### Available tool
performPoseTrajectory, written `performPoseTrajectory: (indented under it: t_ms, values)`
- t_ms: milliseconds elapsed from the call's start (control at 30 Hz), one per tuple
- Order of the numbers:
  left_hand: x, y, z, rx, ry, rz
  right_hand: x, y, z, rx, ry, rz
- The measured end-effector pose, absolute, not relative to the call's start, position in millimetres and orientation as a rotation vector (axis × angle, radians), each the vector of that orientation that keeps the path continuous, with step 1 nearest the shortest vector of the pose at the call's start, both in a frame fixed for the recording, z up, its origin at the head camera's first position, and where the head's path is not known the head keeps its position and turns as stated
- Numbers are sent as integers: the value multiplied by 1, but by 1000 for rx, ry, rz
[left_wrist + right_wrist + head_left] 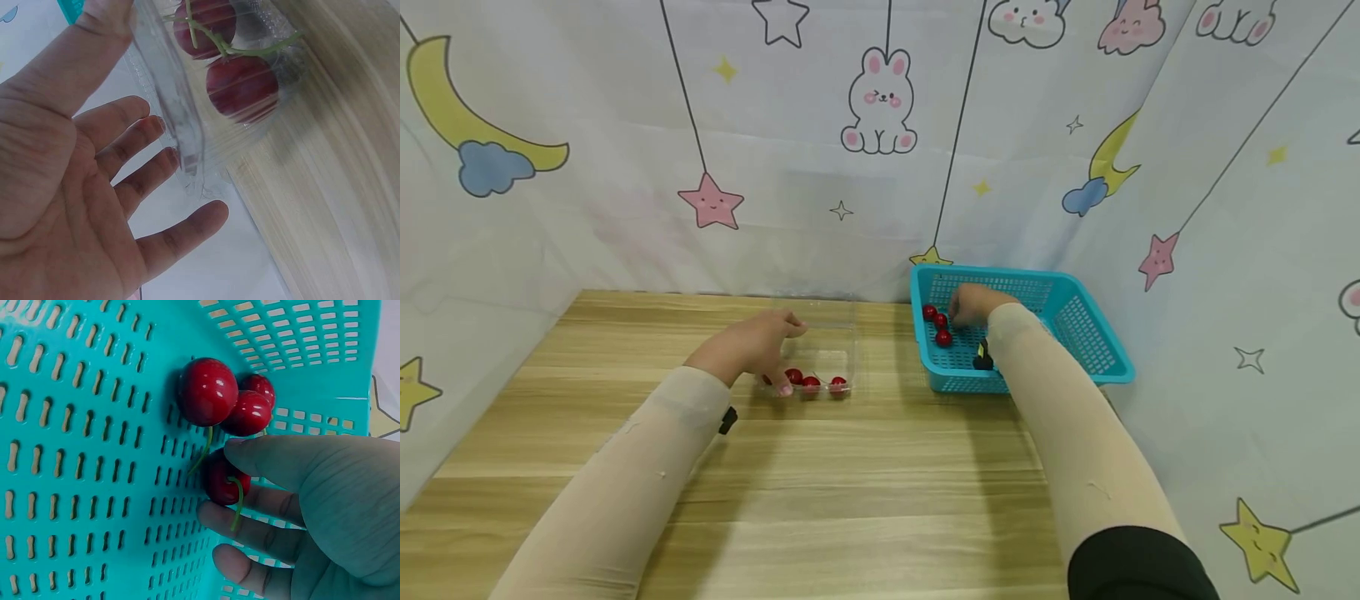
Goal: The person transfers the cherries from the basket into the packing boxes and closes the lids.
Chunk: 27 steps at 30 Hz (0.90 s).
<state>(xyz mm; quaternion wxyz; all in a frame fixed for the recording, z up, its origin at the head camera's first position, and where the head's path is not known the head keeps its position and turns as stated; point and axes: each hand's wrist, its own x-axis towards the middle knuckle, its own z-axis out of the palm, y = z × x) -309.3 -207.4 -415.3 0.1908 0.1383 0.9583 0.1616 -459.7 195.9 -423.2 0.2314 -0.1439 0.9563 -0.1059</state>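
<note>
- The blue basket [966, 383] stands at the back right of the wooden table [865, 500], close to the patterned cloth [625, 233].
- The clear box [831, 360] sits to its left near the table's back edge, a strip of wood between them; a broad stretch of tabletop lies in front of both.
- Inside the basket, three loose cherries [208, 392] cluster toward the left; the basket's right part gives the wider room.
- The right hand [973, 306] reaches down inside the basket, pinching the stemmed cherry [217, 484] between thumb and fingers, just beside the loose ones. Whether this cherry touches the basket floor, I cannot tell.
- The left hand [748, 346] is spread at the box's left side, thumb at its wall, other fingers apart and nearly straight.
- Several boxed cherries [811, 384] lie along the box's near wall.
</note>
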Motion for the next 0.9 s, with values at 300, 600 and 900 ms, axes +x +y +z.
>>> performPoseTrajectory:
  t_ms: [300,600,900]
  values:
    - [-310,-206,-416,392,2700,441,-457,199,-419,-438,2652,-291]
    - [-312,-207,-421,408,2707,440,-448,191,-389,-566,2736,-316]
    - [-312,-207,-421,383,2697,466,-423,144,-355,-752,2798,-373]
